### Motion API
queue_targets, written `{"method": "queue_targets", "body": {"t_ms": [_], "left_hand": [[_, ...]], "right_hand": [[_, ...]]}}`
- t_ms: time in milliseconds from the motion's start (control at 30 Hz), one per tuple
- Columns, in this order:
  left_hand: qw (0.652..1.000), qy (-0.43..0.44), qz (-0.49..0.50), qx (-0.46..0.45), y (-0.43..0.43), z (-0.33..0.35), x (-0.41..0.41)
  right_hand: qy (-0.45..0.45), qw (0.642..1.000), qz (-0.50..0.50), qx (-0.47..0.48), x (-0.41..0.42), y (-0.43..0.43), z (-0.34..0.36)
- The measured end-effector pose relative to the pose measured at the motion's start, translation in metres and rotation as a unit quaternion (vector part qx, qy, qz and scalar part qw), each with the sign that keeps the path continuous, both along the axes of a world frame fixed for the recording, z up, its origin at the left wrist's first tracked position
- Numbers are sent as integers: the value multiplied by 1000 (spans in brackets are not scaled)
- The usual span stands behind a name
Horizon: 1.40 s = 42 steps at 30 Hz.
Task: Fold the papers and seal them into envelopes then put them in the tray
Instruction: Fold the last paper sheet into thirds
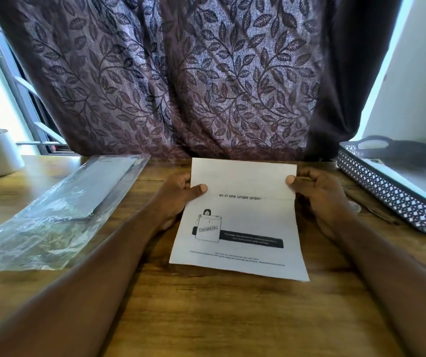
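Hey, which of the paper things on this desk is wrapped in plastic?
The envelope packet lying at the left; clear film covers it. The printed sheet, pinched by the left hand and right hand, is bare.

We cannot read the fine print low on the paper [240,220]; it blurs. Behind its folded top we lose the fingertips of the left hand [174,199] and right hand [321,199]. The tray [376,184] and plastic packet [60,207] run off the frame's edges.
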State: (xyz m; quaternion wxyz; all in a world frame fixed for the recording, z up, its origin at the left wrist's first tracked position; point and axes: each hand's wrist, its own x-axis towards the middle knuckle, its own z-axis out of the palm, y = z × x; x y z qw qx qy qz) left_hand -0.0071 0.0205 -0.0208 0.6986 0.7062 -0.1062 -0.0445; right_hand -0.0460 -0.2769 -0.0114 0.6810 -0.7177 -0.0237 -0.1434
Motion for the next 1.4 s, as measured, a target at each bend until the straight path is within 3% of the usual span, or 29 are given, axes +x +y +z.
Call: {"method": "queue_targets", "body": {"t_ms": [167, 567, 833, 1033, 1267, 1333, 1400], "left_hand": [[999, 16, 2, -33, 1, 0, 1], [994, 49, 38, -86, 2, 4, 0], [995, 59, 12, -85, 3, 5, 1], [998, -1, 46, 32, -2, -3, 4], [983, -80, 37, 159, -6, -2, 2], [978, -105, 38, 179, -6, -2, 2], [968, -146, 32, 203, -9, 0, 1]], "right_hand": [[25, 998, 37, -35, 4, 2, -3], [64, 994, 53, 68, 8, -6, -4], [81, 994, 46, 55, 13, -11, -5], [40, 994, 22, -94, 14, -6, -13], [-21, 981, -20, -192, 2, 13, -4], [-52, 956, -66, -282, 0, 18, -2], [-102, 903, -84, -408, -3, 25, 0]]}}
